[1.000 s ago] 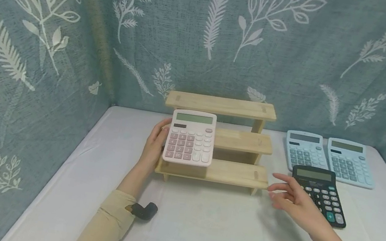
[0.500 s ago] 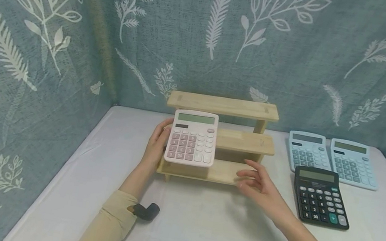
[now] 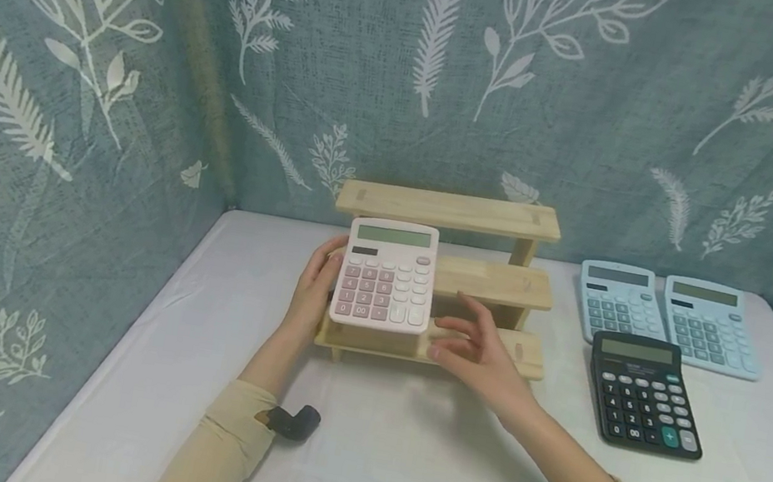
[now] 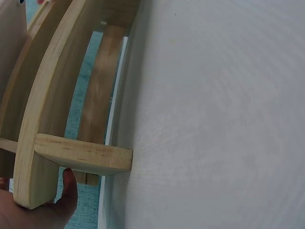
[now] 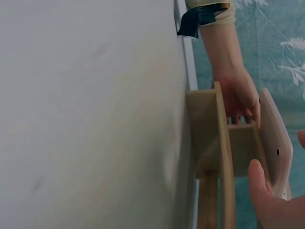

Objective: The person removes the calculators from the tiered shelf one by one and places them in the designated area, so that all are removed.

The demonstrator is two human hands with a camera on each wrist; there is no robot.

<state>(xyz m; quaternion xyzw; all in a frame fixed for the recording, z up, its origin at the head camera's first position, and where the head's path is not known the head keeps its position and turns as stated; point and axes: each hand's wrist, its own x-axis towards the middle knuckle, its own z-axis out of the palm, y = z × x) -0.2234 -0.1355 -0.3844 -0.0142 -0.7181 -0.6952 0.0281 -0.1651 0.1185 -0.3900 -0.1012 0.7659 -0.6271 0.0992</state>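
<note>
A white calculator with pink number keys point(image 3: 389, 275) leans, tilted, on the left side of a three-tier wooden stand point(image 3: 448, 210). My left hand point(image 3: 314, 289) is at the stand's left end, beside the calculator. In the left wrist view, the fingers and thumb of that hand point(image 4: 40, 210) grip the end of a wooden board. Just right of the calculator, my right hand point(image 3: 478, 357) hovers before the lowest shelf, fingers spread and holding nothing. The right wrist view shows its thumb point(image 5: 259, 183) close to the calculator's edge point(image 5: 276, 138), apparently apart from it.
On the right of the white-covered table point(image 3: 398, 454) lies a black calculator point(image 3: 646, 396). Two light blue calculators point(image 3: 620, 299) lie behind it. A green leaf-patterned curtain point(image 3: 354, 59) hangs behind and at the sides.
My right hand has moved left from beside the black calculator, past the right half of the stand, to near the pink-keyed calculator. The left hand stays on the stand's end.
</note>
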